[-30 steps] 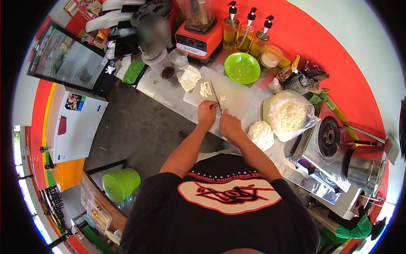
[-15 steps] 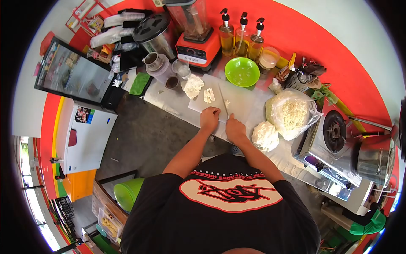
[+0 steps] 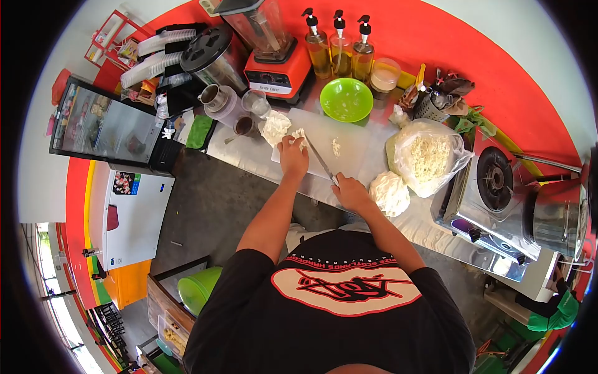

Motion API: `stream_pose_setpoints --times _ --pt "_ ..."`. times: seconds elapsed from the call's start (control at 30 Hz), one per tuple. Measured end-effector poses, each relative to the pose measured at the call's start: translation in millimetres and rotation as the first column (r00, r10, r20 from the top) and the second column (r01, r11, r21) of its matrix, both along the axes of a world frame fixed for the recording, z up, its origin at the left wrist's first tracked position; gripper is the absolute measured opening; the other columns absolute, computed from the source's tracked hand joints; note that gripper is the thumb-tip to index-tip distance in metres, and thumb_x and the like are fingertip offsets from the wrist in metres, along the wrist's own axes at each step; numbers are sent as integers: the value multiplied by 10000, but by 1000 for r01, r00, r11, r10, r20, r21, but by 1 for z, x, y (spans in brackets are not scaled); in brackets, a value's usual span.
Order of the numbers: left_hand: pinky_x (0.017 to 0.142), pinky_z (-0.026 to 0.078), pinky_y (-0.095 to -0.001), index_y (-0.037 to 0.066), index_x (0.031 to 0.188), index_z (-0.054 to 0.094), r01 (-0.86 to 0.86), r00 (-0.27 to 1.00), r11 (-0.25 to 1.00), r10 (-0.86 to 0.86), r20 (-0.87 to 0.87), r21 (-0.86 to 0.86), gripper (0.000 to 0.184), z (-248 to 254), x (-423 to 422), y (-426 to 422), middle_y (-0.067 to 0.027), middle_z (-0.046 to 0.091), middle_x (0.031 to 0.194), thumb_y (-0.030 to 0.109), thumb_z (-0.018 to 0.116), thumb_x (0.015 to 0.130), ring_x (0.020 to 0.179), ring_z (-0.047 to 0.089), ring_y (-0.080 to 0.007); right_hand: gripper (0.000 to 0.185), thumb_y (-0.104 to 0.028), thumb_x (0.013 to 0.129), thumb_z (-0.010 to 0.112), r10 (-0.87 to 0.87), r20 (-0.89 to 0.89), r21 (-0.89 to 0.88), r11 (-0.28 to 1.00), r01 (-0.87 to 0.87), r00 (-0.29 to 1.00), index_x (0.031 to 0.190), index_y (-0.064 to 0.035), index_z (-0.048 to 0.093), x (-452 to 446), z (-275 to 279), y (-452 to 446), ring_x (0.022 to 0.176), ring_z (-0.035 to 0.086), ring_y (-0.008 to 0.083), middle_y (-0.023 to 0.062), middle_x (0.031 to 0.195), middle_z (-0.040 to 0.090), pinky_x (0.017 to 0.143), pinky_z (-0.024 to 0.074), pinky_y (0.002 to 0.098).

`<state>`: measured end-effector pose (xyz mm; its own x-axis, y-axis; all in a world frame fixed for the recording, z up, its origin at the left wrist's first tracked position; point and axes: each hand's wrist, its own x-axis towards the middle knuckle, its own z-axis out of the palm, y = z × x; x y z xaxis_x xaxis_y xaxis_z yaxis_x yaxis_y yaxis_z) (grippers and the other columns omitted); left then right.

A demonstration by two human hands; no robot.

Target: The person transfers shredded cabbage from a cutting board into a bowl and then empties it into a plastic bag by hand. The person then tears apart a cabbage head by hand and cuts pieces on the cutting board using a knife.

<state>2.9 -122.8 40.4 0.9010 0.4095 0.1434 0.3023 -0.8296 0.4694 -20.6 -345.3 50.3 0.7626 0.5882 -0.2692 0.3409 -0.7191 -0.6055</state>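
Observation:
My right hand is closed round the handle of a knife, whose blade slants up and left across the white cutting board. My left hand rests at the board's left part, its fingertips bent onto pale food pieces beside the blade; the fingers partly cover them. Small chopped bits lie on the board right of the knife. A white, crumpled-looking clump sits at the board's left edge. To the right of my right hand is a large pale, cabbage-like chunk.
Behind the board stands a green bowl. A plastic bag of shredded pale food and a gas stove are at the right. A blender, pump bottles and a dark cup stand along the counter.
My left hand has moved left and up onto the pale pieces. The knife has tilted further left, its tip now near those pieces, away from the chopped bits. The whole view has shifted slightly.

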Motion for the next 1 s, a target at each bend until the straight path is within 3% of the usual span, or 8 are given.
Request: stream_pose_setpoints --times 0.13,0.3,0.4,0.63,0.7,0.8,0.9,1.0 --pt "1022 441 -430 125 1176 718 -18 1000 999 17 22 48 353 -3 0 -4 -107 507 1266 108 730 824 1192 473 -338 336 -316 988 559 0 -3 -29 1000 -1 1000 1145 -22 515 -3 3 -5 873 685 473 267 922 693 795 550 559" --pt "1057 373 -477 152 1166 730 23 1000 979 -19 -21 203 343 3 -3 -15 -72 511 1281 170 732 824 1239 444 -312 311 -277 989 558 -223 3 -22 975 223 975 1116 2 506 -1 3 -4 874 679 501 301 917 684 803 549 576" --pt "1014 357 -443 125 1113 732 106 994 962 -102 -29 250 294 5 -5 -20 -37 553 1241 174 717 824 1231 450 -274 308 -274 987 568 -278 28 -36 960 279 960 1114 1 507 4 4 1 879 680 501 302 930 686 806 547 579" --pt "1004 364 -437 137 997 714 273 960 944 -279 9 188 179 5 -24 -41 -23 654 1123 131 711 818 1147 538 -256 346 -295 977 571 -244 -7 -55 968 244 970 1152 -1 522 18 23 3 892 671 502 313 952 680 823 533 577" --pt "959 416 -434 91 1069 701 248 969 969 -248 16 0 242 5 -28 -45 -38 670 1105 70 667 831 1079 589 -271 333 -287 980 568 -133 42 -48 990 135 990 1150 -3 530 26 25 2 897 677 488 299 953 687 826 534 569" --pt "916 463 -430 83 1109 688 276 960 956 -270 70 -100 293 -1 -33 -46 -64 672 1122 23 641 826 1035 631 -296 333 -295 994 558 -42 68 -108 993 49 997 1151 -2 534 33 31 3 915 694 461 279 961 699 832 555 535" --pt "925 482 -480 82 1092 695 286 957 950 -278 77 -122 321 -1 -34 -44 -93 683 1101 -26 635 796 1038 639 -351 329 -286 992 563 5 88 -145 989 8 996 1147 2 535 37 37 6 898 704 444 263 950 708 822 559 531" --pt "905 482 -432 97 1096 705 294 956 953 -293 29 -71 308 -1 -32 -43 -88 677 1085 11 634 809 1014 648 -299 307 -278 992 548 46 139 -190 982 -19 989 1127 -3 532 37 31 6 851 709 437 262 905 705 787 564 529"
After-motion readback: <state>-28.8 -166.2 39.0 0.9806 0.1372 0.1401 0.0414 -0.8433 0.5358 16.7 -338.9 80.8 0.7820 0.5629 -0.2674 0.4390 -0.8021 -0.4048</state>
